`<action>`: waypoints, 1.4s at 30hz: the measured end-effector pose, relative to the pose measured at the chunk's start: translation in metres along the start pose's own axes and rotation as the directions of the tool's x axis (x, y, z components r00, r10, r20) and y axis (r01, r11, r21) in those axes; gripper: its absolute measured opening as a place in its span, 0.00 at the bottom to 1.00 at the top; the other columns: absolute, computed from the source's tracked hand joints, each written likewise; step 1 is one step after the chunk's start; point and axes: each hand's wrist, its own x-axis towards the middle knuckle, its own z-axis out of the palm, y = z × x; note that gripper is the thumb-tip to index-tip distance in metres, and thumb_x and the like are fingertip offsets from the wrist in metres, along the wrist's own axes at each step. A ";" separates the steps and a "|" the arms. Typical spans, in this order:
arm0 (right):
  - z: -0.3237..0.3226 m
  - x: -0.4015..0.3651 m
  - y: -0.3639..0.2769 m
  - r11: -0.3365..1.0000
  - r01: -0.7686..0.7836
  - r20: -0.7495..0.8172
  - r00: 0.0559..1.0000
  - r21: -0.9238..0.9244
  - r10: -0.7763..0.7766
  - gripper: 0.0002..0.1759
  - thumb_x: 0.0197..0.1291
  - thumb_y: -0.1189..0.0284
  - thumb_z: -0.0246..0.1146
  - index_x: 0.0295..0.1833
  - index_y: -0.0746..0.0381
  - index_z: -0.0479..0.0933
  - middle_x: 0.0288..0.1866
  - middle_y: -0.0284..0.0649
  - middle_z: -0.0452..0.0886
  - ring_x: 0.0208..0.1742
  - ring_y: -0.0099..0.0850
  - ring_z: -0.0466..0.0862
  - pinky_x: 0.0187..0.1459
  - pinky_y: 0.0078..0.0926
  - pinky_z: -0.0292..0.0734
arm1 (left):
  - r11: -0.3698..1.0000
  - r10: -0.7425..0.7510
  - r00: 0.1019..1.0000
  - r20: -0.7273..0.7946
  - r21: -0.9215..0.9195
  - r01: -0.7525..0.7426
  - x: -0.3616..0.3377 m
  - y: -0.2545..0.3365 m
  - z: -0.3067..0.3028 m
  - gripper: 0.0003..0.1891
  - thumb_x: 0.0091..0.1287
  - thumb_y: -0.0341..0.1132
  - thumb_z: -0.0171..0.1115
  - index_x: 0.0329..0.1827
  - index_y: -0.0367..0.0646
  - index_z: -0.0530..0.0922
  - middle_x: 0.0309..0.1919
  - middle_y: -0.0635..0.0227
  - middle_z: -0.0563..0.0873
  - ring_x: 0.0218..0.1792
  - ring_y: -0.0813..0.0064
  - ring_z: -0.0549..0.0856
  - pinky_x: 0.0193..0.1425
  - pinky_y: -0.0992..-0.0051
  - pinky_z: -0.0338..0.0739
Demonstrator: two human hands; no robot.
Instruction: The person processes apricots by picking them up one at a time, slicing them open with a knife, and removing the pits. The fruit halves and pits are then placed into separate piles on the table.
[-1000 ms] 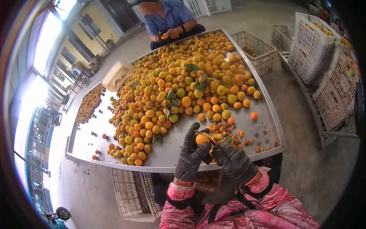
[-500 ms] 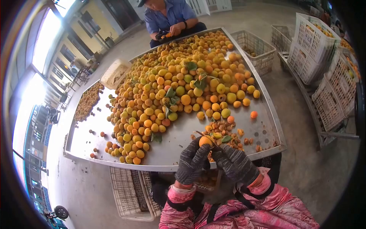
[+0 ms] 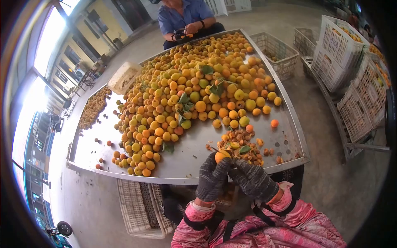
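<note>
Over the near edge of the metal table, my left hand (image 3: 211,178) in a dark grey knit glove is closed around an orange apricot (image 3: 221,156). My right hand (image 3: 254,180), gloved alike, has its fingers bent and pressed together against the fruit's right side; what they hold is hidden. A thin dark sliver (image 3: 213,149) sticks out by the apricot's upper left, too small to name. Just beyond my hands lies a heap of apricot halves and scraps (image 3: 240,142) with a green leaf (image 3: 245,149) on it.
A large pile of whole apricots (image 3: 178,95) covers the metal table (image 3: 186,165). A white basin (image 3: 123,78) stands at its left edge. Opposite sits a person in a blue shirt (image 3: 182,18), handling fruit. Crates (image 3: 343,45) are stacked right; another crate (image 3: 136,211) is below the table.
My hands and the apricot have shifted slightly, and the right fingers now sit closer over the fruit's side. The person opposite has lowered their hands a little.
</note>
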 end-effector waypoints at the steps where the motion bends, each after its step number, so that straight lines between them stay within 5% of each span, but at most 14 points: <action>1: -0.003 0.000 0.001 1.000 0.012 0.101 0.995 0.029 -0.015 0.21 0.56 0.76 0.59 0.56 0.69 0.70 0.51 0.53 0.76 0.50 0.46 0.79 0.48 0.36 0.76 | 0.994 -0.051 0.999 0.006 0.095 0.050 -0.001 0.003 -0.001 0.18 0.67 0.42 0.56 0.50 0.34 0.75 0.39 0.68 0.81 0.37 0.81 0.77 0.39 0.81 0.73; 5: -0.014 0.004 0.021 0.887 0.455 0.276 0.865 -0.080 -0.419 0.27 0.47 0.75 0.63 0.57 0.65 0.71 0.56 0.52 0.72 0.53 0.48 0.76 0.50 0.35 0.75 | 0.951 -0.020 0.999 -0.043 0.307 0.033 0.001 -0.002 -0.003 0.19 0.66 0.42 0.56 0.50 0.34 0.74 0.38 0.69 0.81 0.36 0.81 0.77 0.39 0.81 0.73; 12: -0.002 -0.003 -0.003 0.775 0.403 0.222 0.915 -0.487 -0.337 0.24 0.54 0.77 0.61 0.58 0.65 0.69 0.53 0.47 0.75 0.52 0.36 0.78 0.49 0.31 0.76 | 0.995 0.028 0.997 -0.069 -0.096 -0.035 0.006 -0.042 -0.011 0.15 0.69 0.38 0.51 0.49 0.35 0.73 0.31 0.72 0.80 0.34 0.82 0.76 0.36 0.81 0.71; 13: -0.002 -0.001 -0.013 0.982 -0.162 0.027 0.986 -0.098 0.166 0.24 0.54 0.76 0.63 0.58 0.65 0.69 0.52 0.45 0.76 0.51 0.33 0.77 0.50 0.31 0.75 | 0.992 -0.033 0.997 -0.077 -0.127 0.023 0.005 -0.041 -0.015 0.15 0.69 0.40 0.50 0.49 0.35 0.73 0.32 0.71 0.80 0.33 0.82 0.76 0.37 0.80 0.71; 14: -0.003 0.001 -0.018 0.687 -0.636 0.077 0.751 0.352 0.656 0.25 0.53 0.76 0.64 0.59 0.64 0.69 0.51 0.42 0.76 0.51 0.31 0.77 0.51 0.31 0.74 | 0.984 -0.096 0.992 -0.083 -0.161 0.082 0.004 -0.039 -0.020 0.16 0.70 0.41 0.48 0.48 0.36 0.73 0.33 0.70 0.80 0.33 0.82 0.76 0.37 0.80 0.71; 15: -0.005 0.003 -0.017 0.686 -0.639 0.078 0.749 0.348 0.658 0.25 0.53 0.76 0.64 0.59 0.64 0.69 0.51 0.42 0.76 0.51 0.31 0.77 0.51 0.31 0.74 | 0.948 -0.241 0.970 -0.022 -0.218 0.231 -0.001 -0.027 -0.025 0.17 0.71 0.43 0.46 0.45 0.37 0.74 0.34 0.68 0.80 0.32 0.81 0.75 0.38 0.80 0.71; 20: -0.003 0.011 -0.008 0.987 -0.093 0.161 0.984 0.131 0.071 0.26 0.52 0.69 0.67 0.56 0.65 0.69 0.45 0.43 0.78 0.47 0.31 0.78 0.52 0.31 0.72 | 0.972 -0.229 0.965 0.126 -0.018 0.233 -0.016 -0.034 -0.031 0.15 0.71 0.40 0.44 0.46 0.39 0.76 0.37 0.65 0.80 0.37 0.79 0.77 0.42 0.78 0.72; 23: 0.007 0.011 0.004 0.994 -0.100 0.176 0.980 0.041 0.091 0.28 0.47 0.69 0.70 0.55 0.65 0.70 0.47 0.44 0.77 0.50 0.35 0.77 0.54 0.32 0.70 | 0.909 0.167 0.954 0.248 0.336 -0.247 -0.021 -0.047 -0.029 0.15 0.71 0.40 0.44 0.46 0.40 0.76 0.39 0.66 0.80 0.38 0.78 0.76 0.45 0.76 0.72; 26: 0.032 0.001 0.021 0.992 0.065 0.023 0.998 -0.107 -0.063 0.28 0.48 0.68 0.69 0.55 0.66 0.70 0.43 0.43 0.78 0.44 0.36 0.79 0.49 0.32 0.73 | 0.904 0.213 0.955 -0.205 0.411 -0.113 -0.028 -0.061 -0.019 0.14 0.70 0.41 0.46 0.42 0.40 0.76 0.36 0.67 0.79 0.37 0.76 0.76 0.45 0.75 0.71; 29: 0.047 -0.012 0.034 0.973 -0.089 -0.080 0.991 0.212 0.108 0.26 0.49 0.70 0.69 0.54 0.64 0.71 0.39 0.38 0.79 0.36 0.28 0.79 0.38 0.26 0.75 | 0.799 -0.280 0.867 -0.413 -0.600 -0.028 -0.026 -0.070 -0.018 0.16 0.63 0.50 0.54 0.34 0.46 0.72 0.30 0.66 0.77 0.32 0.72 0.79 0.36 0.75 0.76; 31: 0.041 -0.012 0.019 0.623 -0.412 0.112 0.880 0.665 0.463 0.21 0.52 0.75 0.66 0.53 0.62 0.72 0.32 0.31 0.77 0.24 0.17 0.75 0.24 0.15 0.70 | 0.742 -0.369 0.866 -0.338 -0.668 0.055 -0.029 -0.057 -0.026 0.18 0.62 0.53 0.55 0.34 0.45 0.73 0.30 0.67 0.77 0.29 0.72 0.79 0.31 0.76 0.76; 36: 0.034 -0.010 0.000 0.697 -0.456 0.193 0.884 0.554 0.425 0.18 0.54 0.77 0.62 0.52 0.62 0.72 0.32 0.34 0.79 0.22 0.19 0.75 0.23 0.17 0.71 | 0.604 -0.434 0.894 -0.111 -0.773 0.196 -0.035 -0.064 -0.049 0.24 0.61 0.55 0.54 0.44 0.40 0.75 0.33 0.63 0.80 0.28 0.72 0.80 0.28 0.77 0.77; 38: 0.036 -0.009 0.009 0.404 -0.417 0.260 0.884 0.814 0.389 0.18 0.53 0.78 0.61 0.52 0.63 0.72 0.34 0.36 0.79 0.23 0.20 0.76 0.24 0.18 0.73 | 0.655 -0.381 0.914 -0.136 -0.738 0.163 -0.040 -0.062 -0.048 0.25 0.62 0.54 0.53 0.46 0.39 0.74 0.36 0.61 0.79 0.32 0.71 0.80 0.31 0.77 0.78; 42: 0.053 -0.017 0.024 0.643 -0.430 0.179 0.890 0.633 0.419 0.19 0.53 0.78 0.60 0.52 0.64 0.72 0.36 0.36 0.79 0.26 0.21 0.77 0.26 0.17 0.74 | 0.709 -0.310 0.935 -0.174 -0.697 0.106 -0.047 -0.057 -0.054 0.24 0.65 0.48 0.50 0.53 0.35 0.70 0.42 0.57 0.78 0.40 0.68 0.78 0.40 0.77 0.77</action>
